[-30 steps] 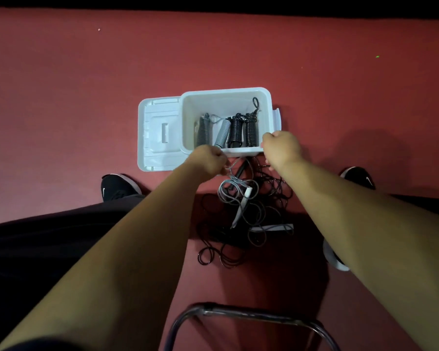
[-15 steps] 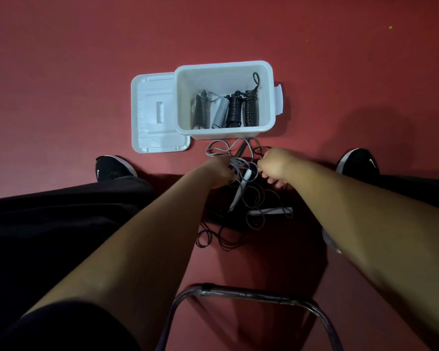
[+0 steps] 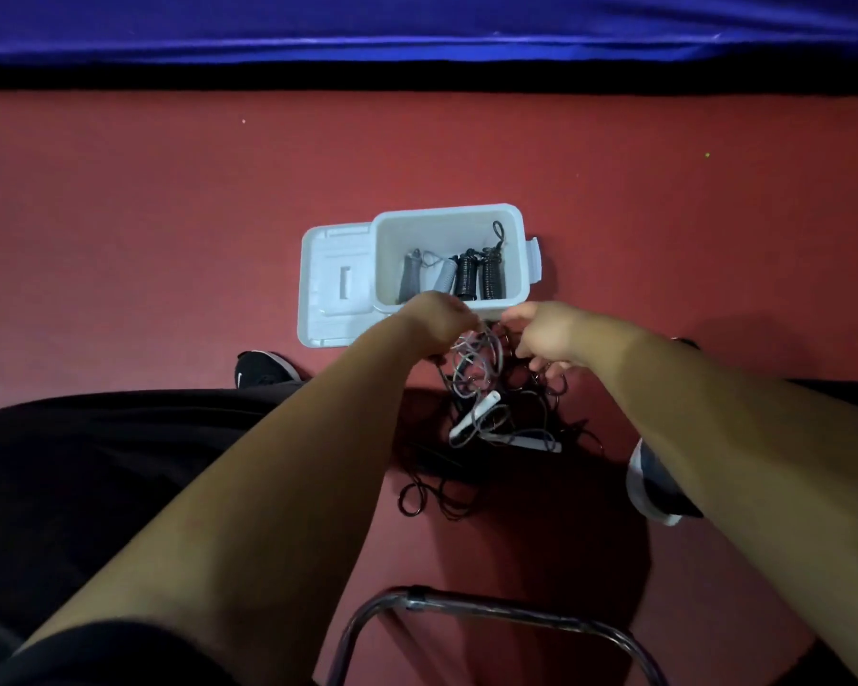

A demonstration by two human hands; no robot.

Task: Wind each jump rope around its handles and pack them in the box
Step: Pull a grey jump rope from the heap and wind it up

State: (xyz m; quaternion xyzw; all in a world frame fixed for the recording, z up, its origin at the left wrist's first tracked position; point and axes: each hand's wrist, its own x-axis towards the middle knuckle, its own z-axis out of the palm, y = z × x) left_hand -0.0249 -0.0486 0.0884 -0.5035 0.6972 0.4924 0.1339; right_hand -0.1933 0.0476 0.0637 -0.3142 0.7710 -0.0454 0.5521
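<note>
A white plastic box (image 3: 513, 240) stands on the red floor with several wound jump ropes (image 3: 466, 275) upright inside, grey ones to the left and black ones to the right. In front of the box lies a tangled pile of loose ropes (image 3: 496, 428), grey and black, with two white handles (image 3: 476, 420) in it. My left hand (image 3: 434, 321) grips grey cord at the top of the pile, lifted slightly. My right hand (image 3: 546, 334) has curled fingers in the black cord beside it.
The box's white lid (image 3: 335, 289) lies flat against its left side. My black shoes (image 3: 263, 371) flank the pile. A metal chair frame (image 3: 466, 611) curves across the bottom. A blue mat (image 3: 417, 22) borders the floor at the far side.
Both hands left the box's front rim, dropped to the rope pile, and now lift cords from its top. The camera view tilted up, bringing the blue mat into sight.
</note>
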